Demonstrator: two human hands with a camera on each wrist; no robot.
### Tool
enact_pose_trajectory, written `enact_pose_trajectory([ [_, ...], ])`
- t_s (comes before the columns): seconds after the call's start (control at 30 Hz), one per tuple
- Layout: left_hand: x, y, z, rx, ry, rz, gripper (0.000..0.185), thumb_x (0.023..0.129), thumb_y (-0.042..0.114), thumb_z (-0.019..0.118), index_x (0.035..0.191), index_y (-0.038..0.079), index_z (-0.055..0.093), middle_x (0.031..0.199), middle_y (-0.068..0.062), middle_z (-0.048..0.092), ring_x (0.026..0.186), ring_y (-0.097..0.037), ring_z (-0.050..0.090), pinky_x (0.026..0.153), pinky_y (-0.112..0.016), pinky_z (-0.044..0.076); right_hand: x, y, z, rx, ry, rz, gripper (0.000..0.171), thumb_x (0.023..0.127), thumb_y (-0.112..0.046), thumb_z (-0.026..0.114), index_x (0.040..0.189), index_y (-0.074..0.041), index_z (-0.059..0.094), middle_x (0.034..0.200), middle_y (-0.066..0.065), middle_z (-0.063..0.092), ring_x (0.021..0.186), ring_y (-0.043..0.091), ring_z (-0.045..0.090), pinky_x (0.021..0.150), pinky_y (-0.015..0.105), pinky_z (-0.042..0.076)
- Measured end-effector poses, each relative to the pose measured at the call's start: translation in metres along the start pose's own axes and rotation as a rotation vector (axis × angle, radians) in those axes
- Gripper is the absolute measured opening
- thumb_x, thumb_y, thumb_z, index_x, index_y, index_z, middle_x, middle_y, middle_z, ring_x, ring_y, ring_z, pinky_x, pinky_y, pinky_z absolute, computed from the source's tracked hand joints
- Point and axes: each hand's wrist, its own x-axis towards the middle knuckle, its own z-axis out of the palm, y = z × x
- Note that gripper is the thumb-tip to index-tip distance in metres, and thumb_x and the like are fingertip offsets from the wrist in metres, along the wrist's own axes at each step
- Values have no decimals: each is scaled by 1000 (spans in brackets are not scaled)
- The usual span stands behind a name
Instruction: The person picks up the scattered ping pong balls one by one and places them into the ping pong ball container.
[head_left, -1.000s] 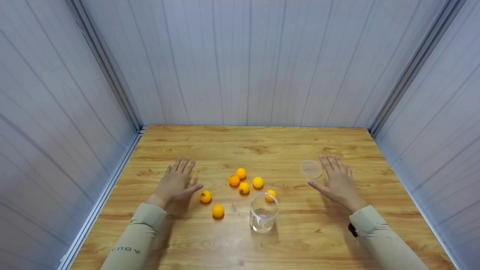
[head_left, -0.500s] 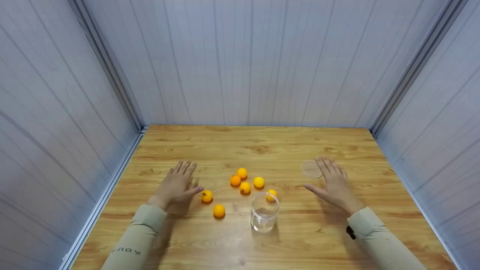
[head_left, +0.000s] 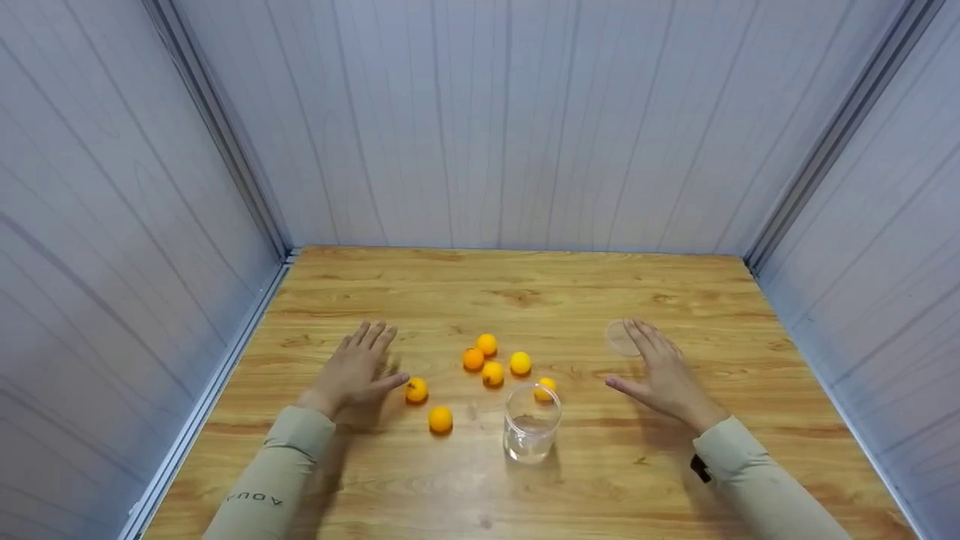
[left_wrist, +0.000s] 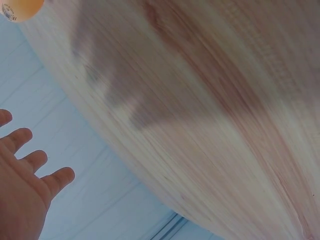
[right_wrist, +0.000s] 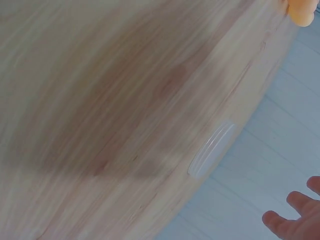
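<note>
My left hand (head_left: pixel 355 375) hovers over the left of the table, fingers straight and spread, holding nothing. Its thumb tip lies right beside an orange ping-pong ball (head_left: pixel 417 390) in the head view; one printed ping-pong ball (left_wrist: pixel 21 7) shows at the corner of the left wrist view. On the other side my right hand (head_left: pixel 667 379) is also spread and holds nothing. Its fingertips overlap a clear round lid (head_left: pixel 616 341) in the head view. The right wrist view has that lid (right_wrist: pixel 212 149) lying flat on the wood, away from the fingers (right_wrist: pixel 277 223).
A clear plastic cup (head_left: pixel 529 444) stands upright near the middle, with a ping-pong ball (head_left: pixel 546 389) behind its rim. Several more balls, among them one yellow-orange ball (head_left: pixel 520 364), lie scattered to its left. Pale panel walls (head_left: pixel 495 127) enclose the wooden table (head_left: pixel 525 502).
My right hand has drifted a little to the left, so its fingers now overlap the lid in the head view. The left hand, balls and cup stay nearly where they were.
</note>
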Motion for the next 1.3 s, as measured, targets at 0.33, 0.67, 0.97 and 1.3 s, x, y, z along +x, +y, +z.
enact_pose_trajectory([
  [0.33,6,1,2,-25,-7,-1,91,103,54,69,170,4,33,175,-28,31,164,-53,21,129,-73,22,-2,0,-3,66,-24,1,106,91,-43,88,171,-6,29,175,24,33,159,51,33,123,76,30],
  [0.67,-1,0,5,-38,-15,7,89,103,52,70,168,1,35,172,-30,35,162,-54,26,128,-73,26,-4,-8,8,149,-7,-32,104,89,-33,93,169,-3,34,172,26,38,156,53,39,118,76,38],
  [0.97,-6,1,4,-98,-21,-8,90,101,54,73,166,2,39,168,-27,44,158,-51,36,128,-70,29,-5,-10,15,297,-20,-21,101,87,-23,94,167,-3,37,170,27,40,151,54,45,115,75,43],
  [1.3,-8,2,2,-222,-29,-78,84,98,45,80,164,5,45,167,-23,47,152,-49,46,122,-69,39,-7,-14,18,323,13,-40,95,84,-16,96,162,1,44,162,27,51,139,52,57,111,71,48],
])
